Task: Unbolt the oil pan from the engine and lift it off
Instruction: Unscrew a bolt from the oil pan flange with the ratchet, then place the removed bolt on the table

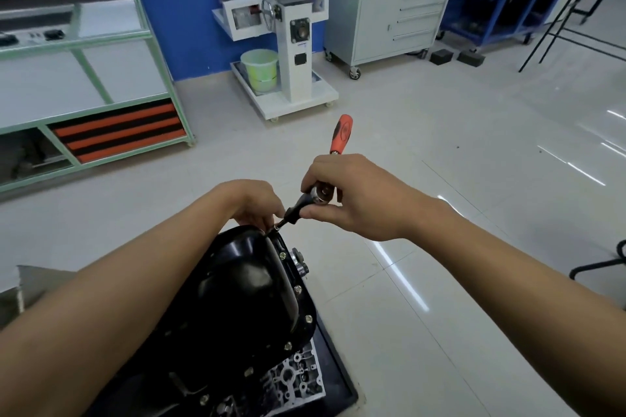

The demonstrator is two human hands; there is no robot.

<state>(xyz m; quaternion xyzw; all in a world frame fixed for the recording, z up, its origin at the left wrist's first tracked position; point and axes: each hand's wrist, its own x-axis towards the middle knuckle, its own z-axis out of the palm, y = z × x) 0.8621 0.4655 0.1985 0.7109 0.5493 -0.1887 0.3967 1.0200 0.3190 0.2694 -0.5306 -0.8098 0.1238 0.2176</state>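
The right hand (352,196) pinches the orange-handled steel ratchet (340,133) at its head. The left hand (252,203), its grip pinching the dark socket (288,216), likely steadies it on the glossy black oil pan (244,281) rim's far bolt.

Oil pan (247,284) glossy black metal; ratchet (323,194) head polished steel (handle matt orange).

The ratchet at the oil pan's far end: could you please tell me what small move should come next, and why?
Probably seat the socket squarely before turning: the left hand pinches its tip at the oil pan's far rim, the right hand grips the ratchet head, and the flange bolts sit in place.
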